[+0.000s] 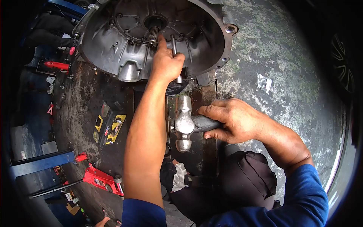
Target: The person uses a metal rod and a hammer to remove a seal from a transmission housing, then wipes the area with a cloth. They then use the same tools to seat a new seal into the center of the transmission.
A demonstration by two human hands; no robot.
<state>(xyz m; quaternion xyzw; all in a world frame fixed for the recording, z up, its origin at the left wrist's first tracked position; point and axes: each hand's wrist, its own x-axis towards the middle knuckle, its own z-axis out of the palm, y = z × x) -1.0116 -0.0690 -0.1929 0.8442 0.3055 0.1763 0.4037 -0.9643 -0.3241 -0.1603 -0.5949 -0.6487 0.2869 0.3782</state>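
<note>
A large metal bell housing point(211, 45) fills the top of the view, its open side facing me, with a splined shaft point(154, 33) standing out from its centre. My left hand point(168, 64) reaches into the housing, closed on a slim steel rod point(174, 45) that has a thicker lower end. The index finger of that hand is stretched out, its tip right beside the shaft's end. Lower down, my right hand point(236, 119) grips the dark handle of a ball-peen hammer point(184, 123), holding it close to the head. The hammer's head is below the housing's rim.
On the floor at left lies a black and yellow tool case point(109, 125). A red floor jack point(101, 179) and a blue lift arm point(43, 164) are further down that side. White crumpled paper point(264, 83) lies on the stained floor, and a wheel point(340, 62) stands at far right.
</note>
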